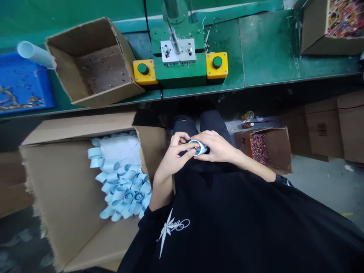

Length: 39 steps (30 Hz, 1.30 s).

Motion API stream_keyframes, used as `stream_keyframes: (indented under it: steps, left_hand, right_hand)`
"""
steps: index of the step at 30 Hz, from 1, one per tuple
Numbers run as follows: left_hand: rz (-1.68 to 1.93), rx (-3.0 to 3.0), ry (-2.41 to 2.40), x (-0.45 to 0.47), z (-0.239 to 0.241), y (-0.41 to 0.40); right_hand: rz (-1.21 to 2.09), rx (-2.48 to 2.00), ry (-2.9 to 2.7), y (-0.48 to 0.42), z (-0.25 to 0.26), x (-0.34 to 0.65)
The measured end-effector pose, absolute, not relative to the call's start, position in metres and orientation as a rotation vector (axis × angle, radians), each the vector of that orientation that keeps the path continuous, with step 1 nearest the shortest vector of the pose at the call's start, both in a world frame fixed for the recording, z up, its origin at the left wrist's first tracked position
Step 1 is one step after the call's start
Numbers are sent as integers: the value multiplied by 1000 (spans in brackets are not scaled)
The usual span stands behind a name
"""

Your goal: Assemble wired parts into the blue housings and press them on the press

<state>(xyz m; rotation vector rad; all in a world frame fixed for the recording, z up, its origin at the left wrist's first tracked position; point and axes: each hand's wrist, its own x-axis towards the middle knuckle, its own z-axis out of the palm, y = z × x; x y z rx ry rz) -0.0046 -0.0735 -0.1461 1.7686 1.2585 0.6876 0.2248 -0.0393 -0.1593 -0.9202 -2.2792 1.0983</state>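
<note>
Over my lap, my right hand [216, 147] is closed around a light blue plastic tube-shaped housing [203, 147], its open mouth turned to the left. My left hand [179, 153] meets it from the other side, thumb and index finger pinched together at the mouth. Small coppery bits show inside the rim by those fingertips; what exactly they grip is too small to make out. To the left, a large cardboard box [65, 189] holds a pile of similar light blue housings [127, 189].
A green bench [267, 49] runs ahead, bearing a press fixture [178, 51] between two yellow button boxes [145, 72]. An open carton [96, 68] and a blue tray [25, 83] of metal parts stand left. Boxes of coloured wires [345, 19] sit at the upper right and on the floor.
</note>
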Motion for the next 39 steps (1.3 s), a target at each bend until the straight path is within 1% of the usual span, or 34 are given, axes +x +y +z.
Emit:
stream_keyframes:
  steps: [7, 14, 18, 21, 24, 26, 31, 36, 39]
  left_hand:
    - [591, 1780, 1249, 2, -141, -69]
    - [715, 1758, 1269, 5, -134, -74]
    - [763, 1760, 1298, 11, -132, -76]
    - [865, 1700, 1359, 19, -137, -78]
    - [1096, 1545, 1422, 28, -148, -78]
    - [1177, 1398, 1363, 29, -153, -76]
    - [836, 1117, 1055, 20, -146, -62]
    - [780, 1119, 983, 12, -129, -49]
    - [783, 1179, 982, 11, -131, -43]
  right_hand:
    - [1153, -887, -2245, -39, -165, 226]
    - [1104, -870, -2149, -43, -172, 223]
    - [1005, -876, -2104, -43, -175, 218]
    - [905, -847, -2036, -43, -176, 213]
    - [829, -836, -1989, -43, -176, 209]
    - [755, -796, -1983, -43, -176, 207]
    - [532, -701, -2073, -40, -174, 212]
    - [400, -683, -2181, -33, -167, 219]
    - [357, -644, -2241, -26, -163, 222]
